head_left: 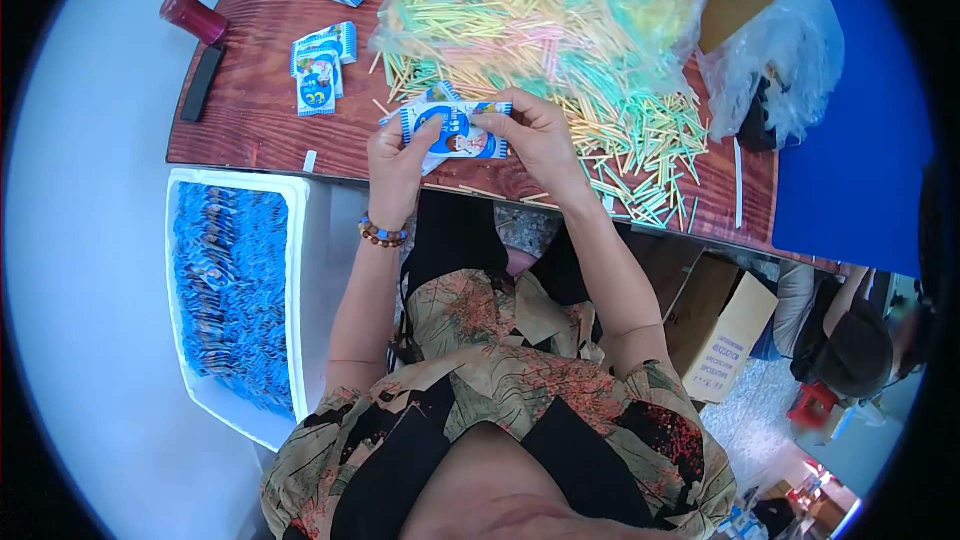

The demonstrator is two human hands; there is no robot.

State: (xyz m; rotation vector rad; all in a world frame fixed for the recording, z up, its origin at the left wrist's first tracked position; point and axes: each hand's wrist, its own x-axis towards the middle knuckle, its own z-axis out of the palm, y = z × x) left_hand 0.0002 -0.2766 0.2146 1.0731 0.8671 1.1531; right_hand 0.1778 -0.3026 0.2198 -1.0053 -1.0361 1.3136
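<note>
Even, bright daylight-like illumination; no single source visible. Shadows soft and short. Mild glare on clear plastic bag [775, 60] at table's [260, 120] far right corner and on plastic over coloured sticks [540, 10]. Centre sharp; slight softness toward rim. Strong fisheye distortion: table's near edge bows, black vignette rings frame. Lower right background washed, hazy.

The small flat packet [455, 130] is blue and white, with a round picture on its face. It lies flat and horizontal above the near edge of the table, near 12 o'clock from the picture's middle. The left hand [397, 165] pinches its 9 o'clock end and the right hand [535, 135] pinches its 3 o'clock end. More packets show just behind it.
</note>
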